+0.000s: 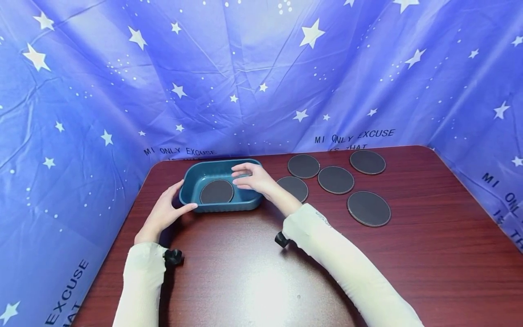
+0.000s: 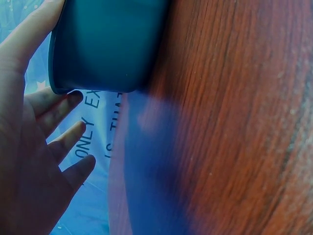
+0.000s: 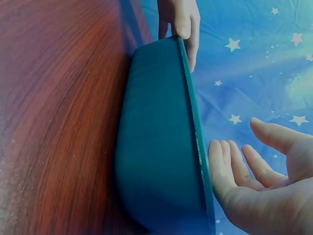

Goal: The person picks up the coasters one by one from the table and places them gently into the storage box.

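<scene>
A dark teal, oval plastic basin [image 1: 222, 185] stands upright near the far left part of the table [image 1: 253, 272], its ribbed lower wall facing the viewer. One dark round coaster [image 1: 216, 192] lies flat on its floor. Five matching coasters [image 1: 336, 180] lie flat to its right, apart from each other.

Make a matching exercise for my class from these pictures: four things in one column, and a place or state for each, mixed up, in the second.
Things
1. left hand
2. right hand
3. coaster in the tub
4. five loose coasters

Places or states
A. lies flat on the bottom of the teal tub
B. spread on the wooden table, to the right of the tub
C. touches the tub's left end, thumb at the rim
D. held open above the tub's right part, holding nothing

Pairs: 1-C, 2-D, 3-A, 4-B
</scene>
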Action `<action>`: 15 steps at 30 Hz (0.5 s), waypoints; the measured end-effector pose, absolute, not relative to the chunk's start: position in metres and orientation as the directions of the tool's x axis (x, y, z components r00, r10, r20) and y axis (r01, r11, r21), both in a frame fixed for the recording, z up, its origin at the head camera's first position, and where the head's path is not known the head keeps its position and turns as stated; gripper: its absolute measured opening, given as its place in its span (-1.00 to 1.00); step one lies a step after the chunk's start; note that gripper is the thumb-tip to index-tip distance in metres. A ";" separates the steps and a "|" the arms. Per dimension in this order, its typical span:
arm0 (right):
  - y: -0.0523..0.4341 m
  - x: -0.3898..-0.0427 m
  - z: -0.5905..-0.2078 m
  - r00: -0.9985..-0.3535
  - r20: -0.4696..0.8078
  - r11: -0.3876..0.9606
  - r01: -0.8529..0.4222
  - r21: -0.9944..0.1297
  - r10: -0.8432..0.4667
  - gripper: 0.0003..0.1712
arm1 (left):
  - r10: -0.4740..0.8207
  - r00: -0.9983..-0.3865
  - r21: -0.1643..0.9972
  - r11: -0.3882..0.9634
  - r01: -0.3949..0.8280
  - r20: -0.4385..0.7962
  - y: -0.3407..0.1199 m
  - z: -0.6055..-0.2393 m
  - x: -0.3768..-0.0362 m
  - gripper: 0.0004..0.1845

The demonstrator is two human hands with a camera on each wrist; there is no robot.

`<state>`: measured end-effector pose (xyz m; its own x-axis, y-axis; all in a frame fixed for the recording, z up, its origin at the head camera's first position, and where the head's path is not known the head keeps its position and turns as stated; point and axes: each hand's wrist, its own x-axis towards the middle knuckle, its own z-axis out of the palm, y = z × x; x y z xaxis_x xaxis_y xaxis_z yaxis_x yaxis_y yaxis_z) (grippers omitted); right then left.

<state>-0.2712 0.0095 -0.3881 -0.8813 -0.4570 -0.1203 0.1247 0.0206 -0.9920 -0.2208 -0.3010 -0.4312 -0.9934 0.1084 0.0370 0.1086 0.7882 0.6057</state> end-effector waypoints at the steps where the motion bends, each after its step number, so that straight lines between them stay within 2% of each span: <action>1: 0.011 -0.270 -0.388 -0.880 -0.114 0.015 0.121 -0.993 -0.462 -0.45 | 0.109 -0.993 0.605 0.788 0.109 0.037 -0.301 -0.431 -0.221 0.07; 15: 0.052 -0.249 -0.391 -0.865 -0.043 -0.004 0.051 -0.999 -0.500 -0.46 | 0.124 -0.991 0.596 0.792 0.133 0.057 -0.301 -0.432 -0.221 0.06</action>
